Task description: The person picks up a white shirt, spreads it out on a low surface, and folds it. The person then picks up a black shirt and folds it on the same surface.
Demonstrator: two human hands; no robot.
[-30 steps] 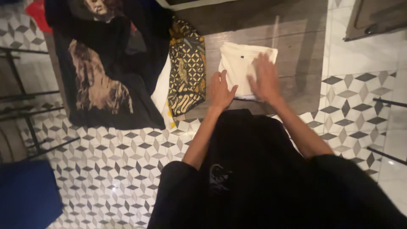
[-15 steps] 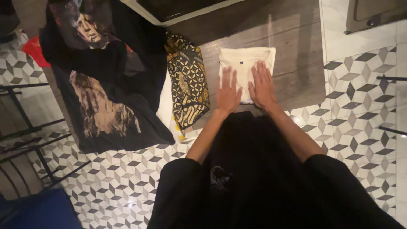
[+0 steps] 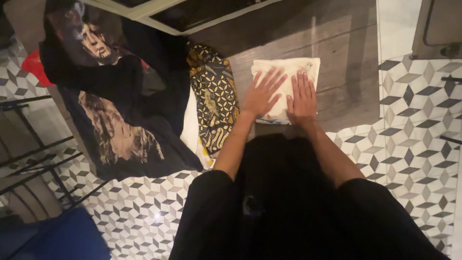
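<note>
Both hands have shifted slightly since half a second ago, the left one now angled with its fingers fanned toward the upper right, while the cloth beneath them lies where it did; the left hand [image 3: 262,95] rests palm down with fingers spread wide and flat, gripping nothing; the right hand [image 3: 302,98] lies palm down just beside it, fingers straight and close together, likewise gripping nothing; both press on the folded cream-white fabric square [image 3: 308,67], which lies on the brown wooden plank floor [image 3: 346,53] directly under the palms and fingers, its far edge showing beyond the fingertips and its near edge at the wrists; the two hands are nearly touching at the thumbs.

Left of the white fabric, apart from it, lies a folded black-and-gold patterned cloth [image 3: 214,96]; further left, a large black garment printed with portrait figures [image 3: 115,120] is spread over the floor; grey-and-white geometric tiles [image 3: 414,135] border the wood on the right and near side; the person wears dark clothing; a blue object [image 3: 53,238] sits at the lower left corner.
</note>
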